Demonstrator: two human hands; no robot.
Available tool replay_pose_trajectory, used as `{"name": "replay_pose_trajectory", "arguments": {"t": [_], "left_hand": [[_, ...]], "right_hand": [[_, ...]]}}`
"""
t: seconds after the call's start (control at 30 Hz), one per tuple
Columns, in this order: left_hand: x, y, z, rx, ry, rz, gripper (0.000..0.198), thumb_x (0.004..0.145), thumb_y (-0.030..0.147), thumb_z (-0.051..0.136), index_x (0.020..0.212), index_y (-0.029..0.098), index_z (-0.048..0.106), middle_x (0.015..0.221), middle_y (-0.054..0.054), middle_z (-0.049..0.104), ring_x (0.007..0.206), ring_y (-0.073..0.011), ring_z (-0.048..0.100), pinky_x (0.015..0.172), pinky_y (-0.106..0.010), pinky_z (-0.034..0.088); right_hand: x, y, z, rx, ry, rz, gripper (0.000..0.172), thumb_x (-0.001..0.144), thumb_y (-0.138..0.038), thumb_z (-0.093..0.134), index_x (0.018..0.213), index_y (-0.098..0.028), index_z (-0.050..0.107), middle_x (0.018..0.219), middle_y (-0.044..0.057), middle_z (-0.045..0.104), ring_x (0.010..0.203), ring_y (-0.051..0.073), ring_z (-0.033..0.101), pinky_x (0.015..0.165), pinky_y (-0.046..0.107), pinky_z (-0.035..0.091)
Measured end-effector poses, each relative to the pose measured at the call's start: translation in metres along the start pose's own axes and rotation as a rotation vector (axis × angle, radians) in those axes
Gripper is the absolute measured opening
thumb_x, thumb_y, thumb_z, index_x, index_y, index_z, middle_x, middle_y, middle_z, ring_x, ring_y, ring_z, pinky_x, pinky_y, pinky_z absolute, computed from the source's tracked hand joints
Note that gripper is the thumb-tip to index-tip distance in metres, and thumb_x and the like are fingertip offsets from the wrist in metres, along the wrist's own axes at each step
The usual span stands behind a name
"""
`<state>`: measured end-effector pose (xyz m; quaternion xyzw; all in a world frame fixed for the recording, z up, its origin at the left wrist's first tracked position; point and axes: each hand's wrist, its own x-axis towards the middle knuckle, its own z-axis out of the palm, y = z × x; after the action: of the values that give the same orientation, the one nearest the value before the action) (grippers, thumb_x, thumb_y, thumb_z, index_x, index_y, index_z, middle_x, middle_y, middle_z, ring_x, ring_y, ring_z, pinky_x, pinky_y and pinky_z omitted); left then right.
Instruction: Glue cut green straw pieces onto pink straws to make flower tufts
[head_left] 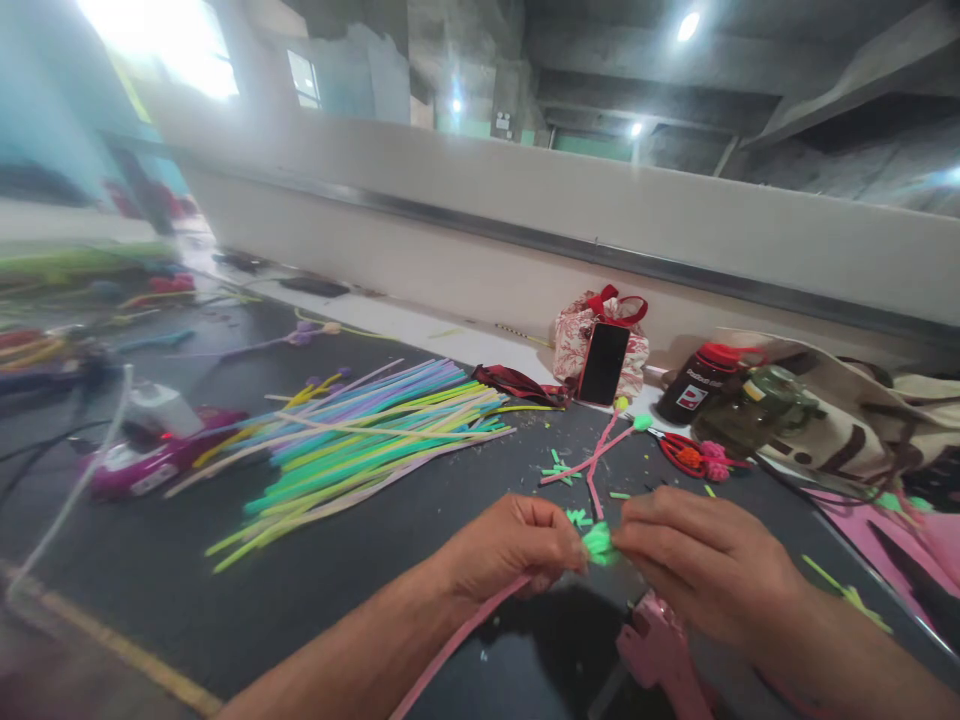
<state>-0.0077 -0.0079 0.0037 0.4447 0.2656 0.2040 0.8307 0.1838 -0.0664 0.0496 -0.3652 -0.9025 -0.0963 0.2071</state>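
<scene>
My left hand point(517, 545) is closed around a pink stem point(469, 632) that trails toward the bottom edge, and its fingertips pinch the left side of a bright green fuzzy piece point(598, 543). On the other side, the fingertips of my right hand point(694, 555) press together on the same green piece. Just beyond it lie two crossed pink stems point(592, 465) with small yellow and green tips, beside short green cuttings point(561, 468). A pink tool point(660, 650), partly hidden, is below my right hand.
A wide pile of coloured stems point(375, 440) lies left of centre. A phone point(604, 362) leans on a patterned bag point(568, 335). Red-handled pliers point(679, 455), a black bottle point(694, 385), a greenish bottle point(754, 412) and a canvas bag point(832, 430) stand or lie right. A purple device point(154, 460) is left.
</scene>
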Motion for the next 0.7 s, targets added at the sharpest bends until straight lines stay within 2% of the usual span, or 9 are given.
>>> {"name": "replay_pose_trajectory", "arguments": {"t": [0.1, 0.23, 0.3, 0.43, 0.57, 0.7], "left_hand": [[-0.002, 0.0, 0.0, 0.044, -0.006, 0.03, 0.013, 0.055, 0.021, 0.067, 0.054, 0.013, 0.056, 0.039, 0.007, 0.046, 0.034, -0.0028, 0.035, 0.039, -0.017, 0.023], [-0.005, -0.001, 0.001, 0.079, 0.057, 0.119, 0.02, 0.059, 0.03, 0.069, 0.06, 0.013, 0.058, 0.046, 0.005, 0.05, 0.039, -0.0041, 0.04, 0.042, -0.017, 0.025], [-0.007, -0.002, 0.003, 0.103, 0.108, 0.194, 0.022, 0.059, 0.033, 0.068, 0.06, 0.013, 0.058, 0.045, 0.005, 0.049, 0.04, -0.0045, 0.039, 0.043, -0.018, 0.025], [-0.009, -0.003, 0.008, 0.223, 0.204, 0.328, 0.02, 0.059, 0.032, 0.065, 0.057, 0.013, 0.058, 0.046, 0.003, 0.048, 0.045, -0.0061, 0.038, 0.047, -0.019, 0.028], [-0.01, -0.003, 0.011, 0.43, 0.252, 0.395, 0.015, 0.063, 0.027, 0.06, 0.058, 0.013, 0.061, 0.053, 0.0, 0.054, 0.052, -0.0087, 0.042, 0.052, -0.021, 0.032], [-0.011, -0.002, 0.011, 0.611, 0.291, 0.442, 0.009, 0.062, 0.017, 0.056, 0.058, 0.013, 0.062, 0.054, 0.001, 0.053, 0.052, -0.008, 0.042, 0.052, -0.019, 0.032]], "right_hand": [[-0.002, -0.002, -0.008, 0.061, 0.049, 0.098, 0.023, 0.08, -0.013, 0.053, 0.1, -0.024, 0.058, 0.087, 0.003, 0.067, 0.078, 0.016, 0.063, 0.065, 0.024, 0.05], [-0.003, -0.007, -0.013, 0.298, 0.114, 0.388, 0.033, 0.081, -0.018, 0.053, 0.112, -0.03, 0.051, 0.091, 0.001, 0.065, 0.075, 0.014, 0.062, 0.062, 0.022, 0.049], [-0.001, -0.011, -0.01, 0.471, 0.077, 0.528, 0.035, 0.08, -0.02, 0.054, 0.113, -0.032, 0.051, 0.092, -0.001, 0.064, 0.075, 0.014, 0.062, 0.062, 0.022, 0.049], [0.009, -0.021, -0.002, 0.736, -0.051, 0.716, 0.045, 0.069, -0.015, 0.057, 0.113, -0.025, 0.053, 0.083, 0.0, 0.062, 0.07, 0.015, 0.059, 0.062, 0.025, 0.048], [0.019, -0.03, 0.002, 0.777, -0.088, 0.779, 0.053, 0.059, -0.012, 0.058, 0.111, -0.021, 0.054, 0.083, 0.0, 0.061, 0.068, 0.015, 0.055, 0.06, 0.026, 0.046], [0.023, -0.032, 0.005, 0.728, -0.101, 0.747, 0.039, 0.062, -0.012, 0.057, 0.1, -0.023, 0.057, 0.077, -0.002, 0.058, 0.067, 0.014, 0.053, 0.058, 0.024, 0.042]]}}
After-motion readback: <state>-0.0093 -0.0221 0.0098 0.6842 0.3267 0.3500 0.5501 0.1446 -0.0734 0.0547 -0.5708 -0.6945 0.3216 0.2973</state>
